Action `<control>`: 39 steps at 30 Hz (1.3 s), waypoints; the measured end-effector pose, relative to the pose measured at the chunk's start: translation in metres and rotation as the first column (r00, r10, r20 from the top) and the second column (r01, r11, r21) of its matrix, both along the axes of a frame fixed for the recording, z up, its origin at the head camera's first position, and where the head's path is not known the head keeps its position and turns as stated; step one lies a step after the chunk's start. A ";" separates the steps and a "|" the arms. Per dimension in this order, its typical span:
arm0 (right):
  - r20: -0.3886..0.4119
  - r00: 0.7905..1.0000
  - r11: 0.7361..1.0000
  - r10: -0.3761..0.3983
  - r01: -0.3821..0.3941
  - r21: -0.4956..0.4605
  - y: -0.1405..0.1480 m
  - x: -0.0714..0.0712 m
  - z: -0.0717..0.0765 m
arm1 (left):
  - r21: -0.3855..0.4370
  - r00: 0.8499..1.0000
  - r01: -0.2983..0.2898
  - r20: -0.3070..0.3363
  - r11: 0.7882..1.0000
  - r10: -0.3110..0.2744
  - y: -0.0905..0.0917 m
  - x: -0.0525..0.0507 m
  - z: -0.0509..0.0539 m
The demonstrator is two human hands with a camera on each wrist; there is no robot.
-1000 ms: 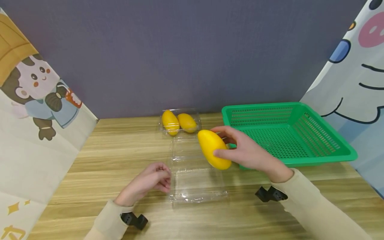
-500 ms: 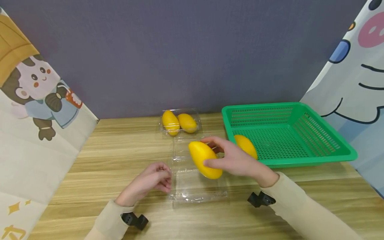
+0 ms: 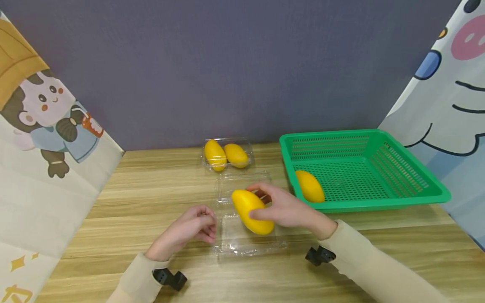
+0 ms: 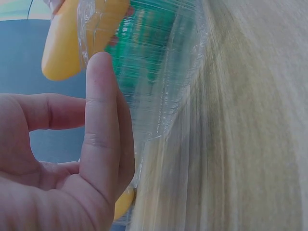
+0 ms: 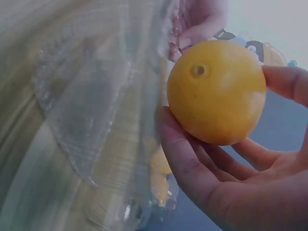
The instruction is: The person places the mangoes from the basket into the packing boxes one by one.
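Note:
A yellow mango is in my right hand, which grips it between thumb and fingers. It is tilted above a clear plastic clamshell box lying opened out on the table. In the right wrist view the rounded end of the mango faces the camera. My left hand is at the left edge of the box, fingers loosely bent. In the left wrist view its fingers lie against or just before the plastic wall; contact is hard to judge.
Behind, against the grey wall, a second clear box contains two mangoes. On the right stands a green plastic basket with one mango at its near left corner. Printed panels flank the wood-grain table.
My right hand has carried the mango left and toward me, from beside the basket to over the opened box. The mango in the basket has come into sight. My left hand stays put.

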State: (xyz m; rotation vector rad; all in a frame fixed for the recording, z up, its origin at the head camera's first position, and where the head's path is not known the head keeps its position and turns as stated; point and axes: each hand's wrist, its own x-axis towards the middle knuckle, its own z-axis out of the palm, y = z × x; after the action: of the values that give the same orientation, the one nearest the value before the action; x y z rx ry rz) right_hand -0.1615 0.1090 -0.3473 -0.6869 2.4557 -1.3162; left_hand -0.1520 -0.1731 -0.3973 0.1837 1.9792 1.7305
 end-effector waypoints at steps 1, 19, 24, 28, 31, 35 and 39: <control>0.007 1.000 1.000 0.003 -0.003 0.003 -0.002 0.000 -0.001 | 0.000 1.000 0.001 -0.002 1.000 -0.001 0.000 0.000 0.000; 0.079 0.997 0.992 0.015 -0.025 0.121 -0.023 0.004 -0.017 | -0.014 1.000 -0.001 0.002 1.000 0.001 0.001 0.002 0.001; 0.076 0.997 0.982 0.018 -0.032 0.186 -0.028 0.006 -0.019 | -0.021 1.000 -0.007 0.007 1.000 0.007 0.002 0.002 0.001; 0.082 0.996 0.977 0.021 -0.038 0.211 -0.033 0.007 -0.020 | -0.024 1.000 -0.001 0.006 1.000 0.001 0.002 0.002 0.002; 0.092 0.996 0.973 0.023 -0.043 0.226 -0.036 0.008 -0.021 | -0.023 1.000 0.002 0.007 1.000 -0.001 0.002 0.002 0.002; 0.094 0.995 0.968 0.022 -0.045 0.249 -0.039 0.009 -0.023 | -0.022 1.000 0.003 0.011 1.000 -0.003 0.002 0.001 0.002; 0.085 0.996 0.962 0.026 -0.048 0.269 -0.042 0.010 -0.022 | -0.022 1.000 0.001 0.016 1.000 -0.001 0.002 0.001 0.002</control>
State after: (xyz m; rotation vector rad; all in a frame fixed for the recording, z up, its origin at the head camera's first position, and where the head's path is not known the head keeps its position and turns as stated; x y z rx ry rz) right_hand -0.1518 0.0671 -0.3693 -0.5947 2.4795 -0.9474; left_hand -0.1509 -0.1706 -0.3956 0.1628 1.9856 1.7038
